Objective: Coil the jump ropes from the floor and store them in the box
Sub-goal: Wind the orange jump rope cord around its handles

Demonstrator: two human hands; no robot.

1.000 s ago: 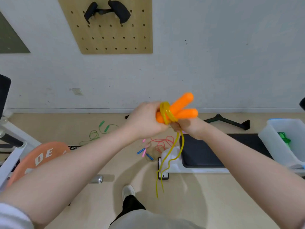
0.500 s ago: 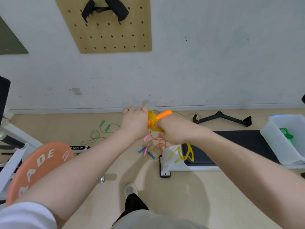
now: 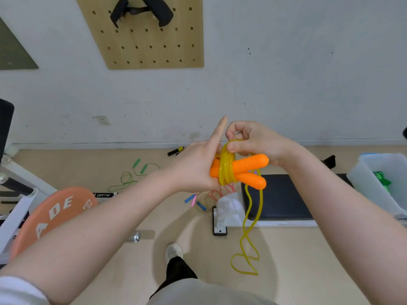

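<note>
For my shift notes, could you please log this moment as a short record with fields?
held item: yellow jump rope with orange handles
left hand: grips handles
right hand: pinches a rope loop at the wraps
loose rope tail: hangs to floor
box: at right, green rope inside
on floor: green jump rope, pink jump rope

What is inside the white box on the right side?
Inside the white box a green jump rope lies bundled against the far wall. The near wall and the picture's edge cover the rest of the inside, so more could be there.
</note>
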